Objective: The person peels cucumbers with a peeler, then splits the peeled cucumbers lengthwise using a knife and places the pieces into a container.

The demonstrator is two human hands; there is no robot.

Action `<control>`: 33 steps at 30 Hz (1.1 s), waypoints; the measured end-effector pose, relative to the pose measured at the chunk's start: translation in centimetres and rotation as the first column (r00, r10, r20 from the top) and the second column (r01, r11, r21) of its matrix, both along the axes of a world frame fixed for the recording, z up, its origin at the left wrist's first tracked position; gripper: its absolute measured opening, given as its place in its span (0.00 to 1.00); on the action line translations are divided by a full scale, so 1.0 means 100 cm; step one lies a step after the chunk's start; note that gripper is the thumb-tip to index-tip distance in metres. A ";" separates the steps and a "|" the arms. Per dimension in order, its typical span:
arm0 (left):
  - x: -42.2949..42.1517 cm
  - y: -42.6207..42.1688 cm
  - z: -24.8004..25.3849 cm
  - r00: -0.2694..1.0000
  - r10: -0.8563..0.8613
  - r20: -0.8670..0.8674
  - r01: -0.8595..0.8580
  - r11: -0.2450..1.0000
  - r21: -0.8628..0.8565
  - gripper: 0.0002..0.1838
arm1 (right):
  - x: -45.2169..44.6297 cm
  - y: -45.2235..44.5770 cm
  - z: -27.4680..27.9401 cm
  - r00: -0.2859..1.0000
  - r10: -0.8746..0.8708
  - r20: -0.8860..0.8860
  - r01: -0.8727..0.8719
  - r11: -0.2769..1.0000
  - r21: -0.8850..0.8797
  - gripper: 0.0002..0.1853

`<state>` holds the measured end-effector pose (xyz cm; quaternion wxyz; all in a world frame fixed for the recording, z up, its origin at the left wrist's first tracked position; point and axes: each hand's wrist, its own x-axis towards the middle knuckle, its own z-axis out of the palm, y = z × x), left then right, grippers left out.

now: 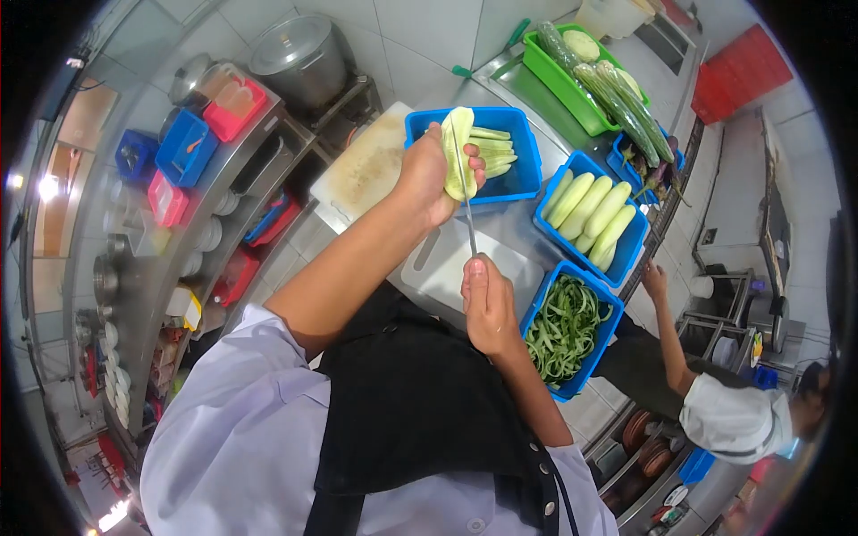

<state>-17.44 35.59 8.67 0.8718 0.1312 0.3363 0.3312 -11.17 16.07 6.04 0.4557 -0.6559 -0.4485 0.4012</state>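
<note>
My left hand (427, 174) is closed around a pale, peeled cucumber (458, 134), held up over the near left edge of a blue tub. In my right hand (490, 304) is a knife (470, 223), its blade lying along the cucumber's length. Cut pale pieces (493, 154) lie in the blue tub (527, 174) just behind my left hand. To the right, a second blue tub (633, 246) holds several whole peeled cucumbers (585, 204). Nearer me, green peel strips (565, 330) fill a third blue tub (572, 386).
A white cutting board (474, 263) lies below my hands, and a stained board (357, 174) sits to the left. A green basket (590, 112) with wrapped vegetables stands at the back right. Another person (733, 415) is at the right. Metal shelving (210, 210) runs along the left.
</note>
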 end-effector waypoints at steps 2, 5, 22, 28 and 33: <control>-0.002 -0.001 0.002 1.000 -0.012 0.015 0.011 1.000 0.028 0.25 | 0.001 0.000 -0.001 1.000 0.003 -0.010 -0.003 1.000 -0.012 0.21; 0.002 -0.012 0.007 0.999 -0.037 -0.027 0.038 0.999 0.017 0.26 | 0.002 0.004 0.001 0.999 -0.005 -0.040 0.003 0.999 -0.049 0.21; 0.000 -0.036 0.011 0.984 -0.161 -0.075 0.173 0.966 0.191 0.24 | 0.017 0.004 0.011 0.998 -0.051 -0.026 0.052 0.998 0.041 0.20; 0.002 -0.034 0.022 0.987 -0.150 0.057 0.127 0.945 0.300 0.26 | 0.025 -0.009 0.040 0.982 0.005 -0.191 -0.008 1.000 -0.016 0.24; 0.007 -0.010 0.002 0.999 -0.043 -0.017 0.046 0.938 0.345 0.23 | 0.025 -0.019 0.050 0.911 0.070 -0.406 -0.098 0.994 -0.049 0.24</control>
